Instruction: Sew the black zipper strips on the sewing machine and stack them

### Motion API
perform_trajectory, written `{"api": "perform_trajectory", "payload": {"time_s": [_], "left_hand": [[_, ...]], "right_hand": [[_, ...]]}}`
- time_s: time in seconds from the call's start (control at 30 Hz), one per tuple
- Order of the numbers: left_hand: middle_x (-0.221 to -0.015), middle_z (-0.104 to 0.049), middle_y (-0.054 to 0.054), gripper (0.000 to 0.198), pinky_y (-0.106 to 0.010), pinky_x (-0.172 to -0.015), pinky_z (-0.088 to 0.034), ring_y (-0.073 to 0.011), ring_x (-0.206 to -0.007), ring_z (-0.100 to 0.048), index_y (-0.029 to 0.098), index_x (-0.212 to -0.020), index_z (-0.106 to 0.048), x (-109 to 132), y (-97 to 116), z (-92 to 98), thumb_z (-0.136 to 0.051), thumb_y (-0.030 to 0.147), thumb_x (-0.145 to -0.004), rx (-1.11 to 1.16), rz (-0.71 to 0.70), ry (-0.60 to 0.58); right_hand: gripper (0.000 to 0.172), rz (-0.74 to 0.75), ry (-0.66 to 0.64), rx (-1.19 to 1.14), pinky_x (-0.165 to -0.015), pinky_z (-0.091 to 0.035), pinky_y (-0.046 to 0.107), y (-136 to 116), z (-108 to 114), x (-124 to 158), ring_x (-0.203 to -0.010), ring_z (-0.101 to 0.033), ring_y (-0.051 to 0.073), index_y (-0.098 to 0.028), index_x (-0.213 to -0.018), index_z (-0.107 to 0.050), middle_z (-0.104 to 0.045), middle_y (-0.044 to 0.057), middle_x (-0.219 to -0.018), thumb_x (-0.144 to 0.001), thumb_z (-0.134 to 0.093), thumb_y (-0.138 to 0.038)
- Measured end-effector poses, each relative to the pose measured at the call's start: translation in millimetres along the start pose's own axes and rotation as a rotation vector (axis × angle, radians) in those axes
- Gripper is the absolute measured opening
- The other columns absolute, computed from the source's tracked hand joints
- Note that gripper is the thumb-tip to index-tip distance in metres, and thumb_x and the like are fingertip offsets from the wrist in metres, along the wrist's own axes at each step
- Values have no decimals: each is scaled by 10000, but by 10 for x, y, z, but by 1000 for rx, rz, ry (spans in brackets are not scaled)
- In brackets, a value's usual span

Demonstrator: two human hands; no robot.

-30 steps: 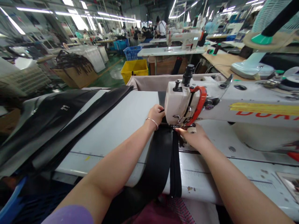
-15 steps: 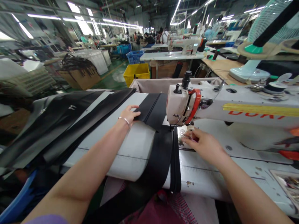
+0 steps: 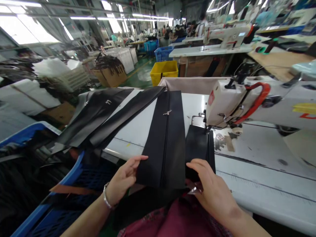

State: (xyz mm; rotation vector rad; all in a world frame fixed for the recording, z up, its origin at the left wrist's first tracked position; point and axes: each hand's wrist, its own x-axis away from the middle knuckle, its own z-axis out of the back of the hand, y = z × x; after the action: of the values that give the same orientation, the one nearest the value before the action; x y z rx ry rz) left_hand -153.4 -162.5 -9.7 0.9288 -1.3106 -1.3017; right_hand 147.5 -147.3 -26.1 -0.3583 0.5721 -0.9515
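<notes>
A long black fabric panel point(image 3: 170, 141) with a centre zipper and a metal pull point(image 3: 167, 113) lies across the white sewing table point(image 3: 259, 164), its near end hanging over the front edge. My left hand point(image 3: 123, 179) pinches that end's left corner. A shorter black piece point(image 3: 198, 144) runs from under the presser foot of the white sewing machine point(image 3: 227, 102) toward me. My right hand point(image 3: 212, 191) is closed over its near end, and a small shiny metal tip point(image 3: 195, 190) shows beneath the fingers.
Several more black panels point(image 3: 103, 112) are stacked on the table's left side. A blue crate point(image 3: 49, 204) stands at my lower left. Behind are a yellow bin point(image 3: 164, 70), a cardboard box point(image 3: 108, 75), another sewing machine point(image 3: 227, 33) and people far back.
Both hands have drawn back from the needle area to the table's front edge. The zippered panel now lies flat toward me, and the view has swung left and down.
</notes>
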Motion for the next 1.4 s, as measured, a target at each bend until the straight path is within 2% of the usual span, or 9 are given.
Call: {"api": "perform_trajectory", "payload": {"time_s": [0.13,0.2,0.3,0.5,0.63,0.7,0.83,1.07,1.4], "left_hand": [[-1519,-233,-57,680,-508,-1118,-242,-297,-1364,-284,260,-1308,-515,78,-237,214,-432,-39,-703,-851,-422,123],[-1543,-164,-78,600,-533,-1130,-202,-321,-1404,-182,247,-1357,-466,27,-313,247,-520,56,-791,-1039,-533,44],[-1509,-274,-95,606,-543,-1142,-154,-322,-1403,-195,252,-1375,-441,-99,-347,204,-660,290,-812,-1104,-639,-104],[-1347,-525,-53,436,-477,-1157,-94,-282,-1325,-381,309,-1242,-590,-266,-214,22,-623,431,-825,-722,-601,-163],[-1118,-674,-84,294,-388,-1027,-364,-252,-1089,-582,264,-1114,-686,-297,-8,-30,-580,362,-858,-407,-479,-161],[-921,-709,-86,230,-316,-839,-460,-218,-871,-626,216,-1007,-730,-303,113,-50,-573,312,-869,-374,-401,-97],[-601,-562,-10,299,-211,-546,-385,-123,-575,-495,145,-726,-702,-305,298,-125,-596,394,-854,-334,-205,121],[-603,-524,-4,359,-200,-516,-375,-106,-572,-457,118,-748,-681,-286,381,-188,-633,467,-815,-155,-36,130],[-548,-421,20,397,-182,-464,-304,-74,-523,-380,121,-608,-565,-290,405,-190,-645,453,-810,-99,-22,121]], "right_hand": [[616,-10,12,71,-694,-556,363,-17,-28,-10,-953,-581,220,-315,-1390,-335,-424,92,-1279,-830,-474,-100],[634,13,-38,116,-687,-551,365,-32,-28,-11,-880,-584,195,-367,-1359,-399,-399,75,-1304,-811,-444,-53],[629,62,-87,126,-683,-538,340,-26,-42,18,-826,-563,166,-359,-1286,-503,-391,66,-1324,-773,-426,-4],[540,84,-73,85,-645,-505,293,-5,-38,76,-733,-542,136,-328,-1230,-583,-494,66,-1163,-795,-454,-35],[310,34,91,-99,-656,-481,283,-136,42,-27,-711,-528,126,-302,-1099,-654,-519,60,-1160,-862,-524,-150],[127,-84,140,-180,-637,-456,267,-215,81,-113,-680,-521,131,-258,-943,-672,-583,35,-969,-883,-560,-256],[290,-405,181,-273,-477,-334,227,-285,91,-256,-528,-414,114,-214,-693,-545,-429,-38,-580,-883,-554,-434],[320,-567,173,-413,-491,-344,213,-230,17,-288,-575,-445,127,-204,-781,-601,-508,-22,-638,-850,-557,-514],[339,-640,176,-484,-466,-348,215,-246,12,-286,-563,-462,133,-204,-807,-618,-534,-15,-636,-830,-575,-539]]}}
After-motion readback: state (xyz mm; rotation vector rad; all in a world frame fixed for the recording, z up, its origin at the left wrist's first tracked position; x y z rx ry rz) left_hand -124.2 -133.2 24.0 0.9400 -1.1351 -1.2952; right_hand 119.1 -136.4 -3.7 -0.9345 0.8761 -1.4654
